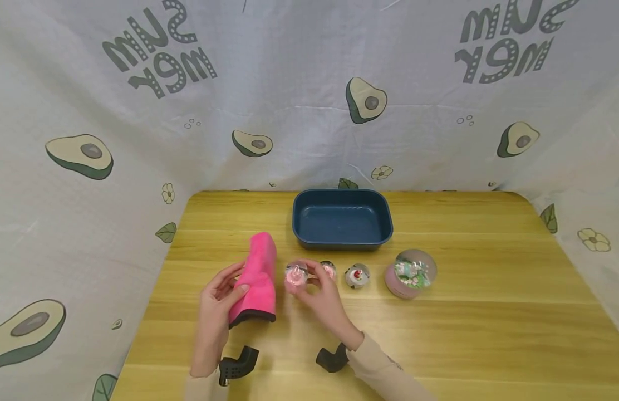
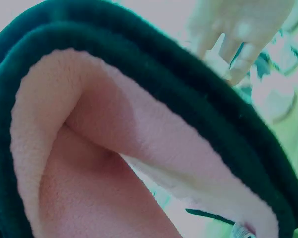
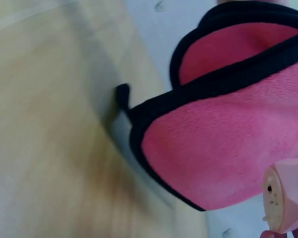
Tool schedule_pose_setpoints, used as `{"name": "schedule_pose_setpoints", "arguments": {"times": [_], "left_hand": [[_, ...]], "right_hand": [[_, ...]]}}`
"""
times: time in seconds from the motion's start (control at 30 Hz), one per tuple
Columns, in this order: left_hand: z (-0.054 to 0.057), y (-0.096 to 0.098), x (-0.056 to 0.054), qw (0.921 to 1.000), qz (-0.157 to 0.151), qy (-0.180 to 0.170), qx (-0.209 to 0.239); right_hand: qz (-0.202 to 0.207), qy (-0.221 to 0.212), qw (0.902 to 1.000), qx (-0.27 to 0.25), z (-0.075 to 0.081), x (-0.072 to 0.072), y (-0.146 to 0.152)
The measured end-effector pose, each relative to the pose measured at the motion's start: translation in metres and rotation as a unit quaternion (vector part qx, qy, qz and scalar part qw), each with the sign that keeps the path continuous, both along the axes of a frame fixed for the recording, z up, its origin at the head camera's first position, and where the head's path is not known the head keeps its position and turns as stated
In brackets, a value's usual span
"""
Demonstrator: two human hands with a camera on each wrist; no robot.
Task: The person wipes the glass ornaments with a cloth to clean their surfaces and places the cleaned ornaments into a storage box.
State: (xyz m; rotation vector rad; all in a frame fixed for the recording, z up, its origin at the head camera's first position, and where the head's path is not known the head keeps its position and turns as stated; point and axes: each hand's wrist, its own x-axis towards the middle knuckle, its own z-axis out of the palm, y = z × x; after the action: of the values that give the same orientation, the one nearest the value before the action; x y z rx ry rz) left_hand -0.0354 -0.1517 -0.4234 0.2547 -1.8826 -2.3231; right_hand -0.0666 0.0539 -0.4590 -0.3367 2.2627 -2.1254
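My left hand [image 1: 215, 306] grips a pink plush cloth [image 1: 261, 278] with dark edging, thumb on its near face. The cloth hangs folded above the wooden table, and its hollow fold fills much of the left wrist view. Just right of it, my right hand [image 1: 325, 301] holds a small snow globe [image 1: 296, 274] between thumb and fingers. Its pink base [image 3: 294, 196] shows its underside in the right wrist view. Behind these fingers, a second small globe [image 1: 329, 269] is partly hidden. Beside that stands a small globe with a red-topped figure [image 1: 357, 275].
A dark blue rectangular bin [image 1: 342, 245] stands at the table's back. A larger snow globe [image 1: 411, 273] with a pink base is on the right. Black angled wrist mounts [image 1: 239, 365] sit by both wrists. A printed white curtain [image 1: 299, 83] surrounds the wooden table [image 1: 490, 334].
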Motion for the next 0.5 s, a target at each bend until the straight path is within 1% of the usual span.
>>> {"name": "schedule_pose_setpoints", "arguments": {"times": [0.13, 0.27, 0.37, 0.5], "left_hand": [[0.002, 0.011, 0.0, 0.9991, -0.016, 0.02, 0.035], [0.005, 0.022, 0.0, 0.9955, -0.039, 0.049, 0.071], [0.008, 0.029, 0.001, 0.9918, -0.058, 0.065, 0.094], [0.012, 0.038, 0.002, 0.9874, -0.076, 0.067, 0.121]], "right_hand": [[0.01, -0.012, 0.9988, -0.046, 0.015, 0.003, 0.016], [0.028, -0.016, 0.9947, -0.098, 0.027, 0.006, 0.031], [0.036, -0.002, 0.992, -0.121, 0.034, 0.008, 0.042], [0.038, 0.02, 0.9906, -0.129, 0.042, 0.01, 0.054]]}}
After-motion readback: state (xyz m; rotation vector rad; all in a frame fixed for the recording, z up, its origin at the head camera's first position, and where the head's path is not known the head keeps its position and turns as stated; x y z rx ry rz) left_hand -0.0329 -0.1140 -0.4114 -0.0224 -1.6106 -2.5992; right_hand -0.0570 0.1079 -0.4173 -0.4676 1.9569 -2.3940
